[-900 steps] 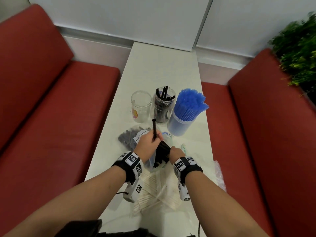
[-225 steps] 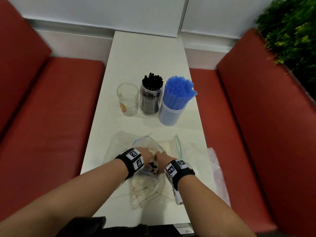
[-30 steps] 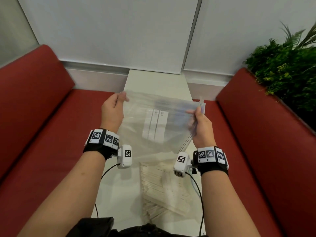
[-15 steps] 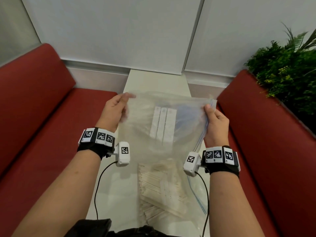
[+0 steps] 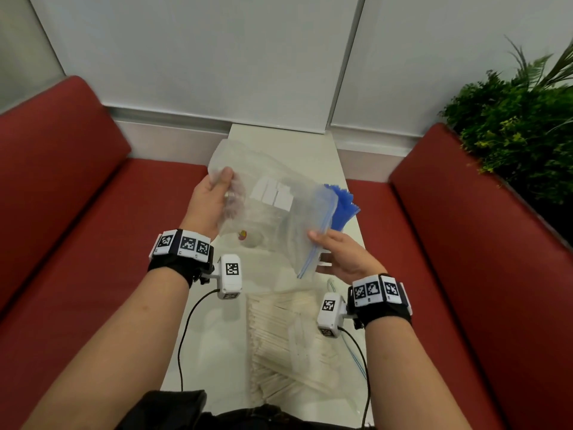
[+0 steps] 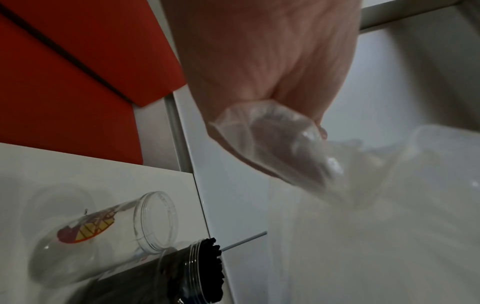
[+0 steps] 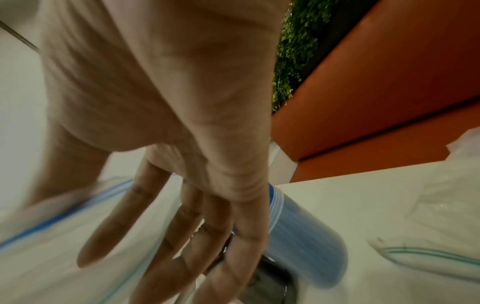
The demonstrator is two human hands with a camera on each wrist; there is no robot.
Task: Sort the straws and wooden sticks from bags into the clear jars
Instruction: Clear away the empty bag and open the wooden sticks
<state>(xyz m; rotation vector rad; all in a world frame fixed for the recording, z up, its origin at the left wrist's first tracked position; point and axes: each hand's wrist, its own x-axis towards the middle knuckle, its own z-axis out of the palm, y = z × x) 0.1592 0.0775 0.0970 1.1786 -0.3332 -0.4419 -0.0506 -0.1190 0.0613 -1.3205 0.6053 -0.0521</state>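
1. The head view looks from above, forward and down, along the table (image 5: 313, 150) to the wall, with both forearms in the lower part.
2. The left wrist view is very near the left hand (image 6: 267, 67) and faces past it to the empty jar (image 6: 103, 230).
3. The right wrist view is very near the right hand (image 7: 166, 144); it is blurred.
4. All three views share the bag (image 5: 279, 218) and the table.
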